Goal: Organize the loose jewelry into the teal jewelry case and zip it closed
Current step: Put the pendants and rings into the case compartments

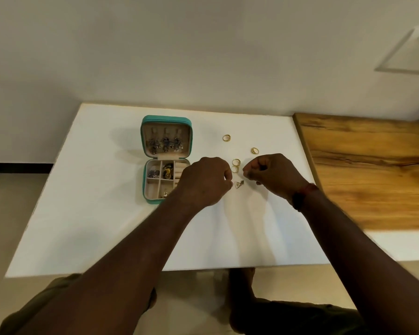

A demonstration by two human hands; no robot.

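So there's a white table (107, 213) with a wooden board (373, 165) on its right. The teal jewelry case (166, 119) sits open toward the back left, with dark earrings hung in the lid and bits in the tray compartments. The left hand (203, 182) and right hand (273, 175) are both curled up, fingertips nearly meeting over a small triangular piece (238, 183). Honestly can't tell if either's actually pinching it. Four gold rings (226, 138) lie loose just behind them.
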